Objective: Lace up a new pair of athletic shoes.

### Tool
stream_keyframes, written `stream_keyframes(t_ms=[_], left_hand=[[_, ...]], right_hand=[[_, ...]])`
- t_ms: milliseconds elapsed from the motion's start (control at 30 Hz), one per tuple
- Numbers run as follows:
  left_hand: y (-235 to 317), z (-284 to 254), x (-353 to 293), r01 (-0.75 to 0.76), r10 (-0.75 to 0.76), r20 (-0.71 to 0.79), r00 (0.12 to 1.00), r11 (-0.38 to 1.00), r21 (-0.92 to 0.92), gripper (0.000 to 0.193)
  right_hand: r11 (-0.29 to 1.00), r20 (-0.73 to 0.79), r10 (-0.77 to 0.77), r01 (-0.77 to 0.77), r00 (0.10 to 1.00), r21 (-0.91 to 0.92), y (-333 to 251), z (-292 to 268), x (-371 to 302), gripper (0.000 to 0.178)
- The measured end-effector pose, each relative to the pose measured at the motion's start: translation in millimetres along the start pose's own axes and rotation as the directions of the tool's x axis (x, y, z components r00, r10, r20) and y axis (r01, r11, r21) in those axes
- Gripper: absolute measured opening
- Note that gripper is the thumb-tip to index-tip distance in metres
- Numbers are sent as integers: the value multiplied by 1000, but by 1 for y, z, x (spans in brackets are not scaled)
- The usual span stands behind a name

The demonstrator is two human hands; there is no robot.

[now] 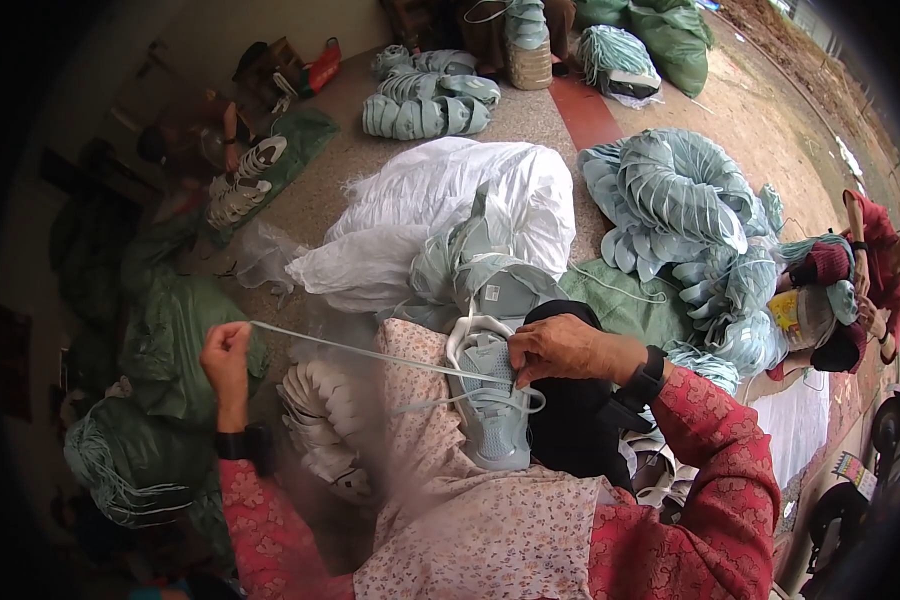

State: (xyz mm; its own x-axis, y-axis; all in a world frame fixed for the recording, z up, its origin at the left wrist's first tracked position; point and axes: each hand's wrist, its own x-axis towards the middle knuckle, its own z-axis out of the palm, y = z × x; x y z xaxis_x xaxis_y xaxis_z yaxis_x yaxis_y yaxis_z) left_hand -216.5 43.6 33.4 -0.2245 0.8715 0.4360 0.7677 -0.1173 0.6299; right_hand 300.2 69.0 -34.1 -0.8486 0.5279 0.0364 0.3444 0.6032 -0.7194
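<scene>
A pale grey-blue shoe upper [500, 440] lies on my lap, its mesh tongue facing up and its white-lined collar away from me. A flat pale shoelace [370, 353] runs taut from its eyelet rows out to the left. My left hand [227, 362] is closed in a pinch on the far end of that lace, well away from the upper. With fingers closed, my right hand [570, 348] grips the upper's right edge, where the lace meets the eyelets. Its fingertips partly hide that spot. Another stretch of lace loops loosely across the lower eyelets.
Stacked grey-blue uppers [485, 285] lie just beyond my lap, against a white sack [450, 200]. Nested uppers [680, 200] form a large coil at right. White uppers [325, 420] and a green bag [185, 340] are at left. Another person's hands [870, 310] work at far right.
</scene>
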Motion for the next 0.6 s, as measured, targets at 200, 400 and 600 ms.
stream_keyframes(t_ms=[200,400,600], left_hand=[[-33,-3,-26,312,-343,-146,928,929,-196,7],[-64,-43,-33,437,-463,-258,848,886,-156,19],[17,0,-74,651,-489,479,729,711,-265,30]], right_hand=[[993,-30,81,-79,996,87,-18,-5,-10,26],[941,-199,250,-190,948,278,-35,17,-24,24],[523,121,687,-603,716,602,-63,13,-19,26]])
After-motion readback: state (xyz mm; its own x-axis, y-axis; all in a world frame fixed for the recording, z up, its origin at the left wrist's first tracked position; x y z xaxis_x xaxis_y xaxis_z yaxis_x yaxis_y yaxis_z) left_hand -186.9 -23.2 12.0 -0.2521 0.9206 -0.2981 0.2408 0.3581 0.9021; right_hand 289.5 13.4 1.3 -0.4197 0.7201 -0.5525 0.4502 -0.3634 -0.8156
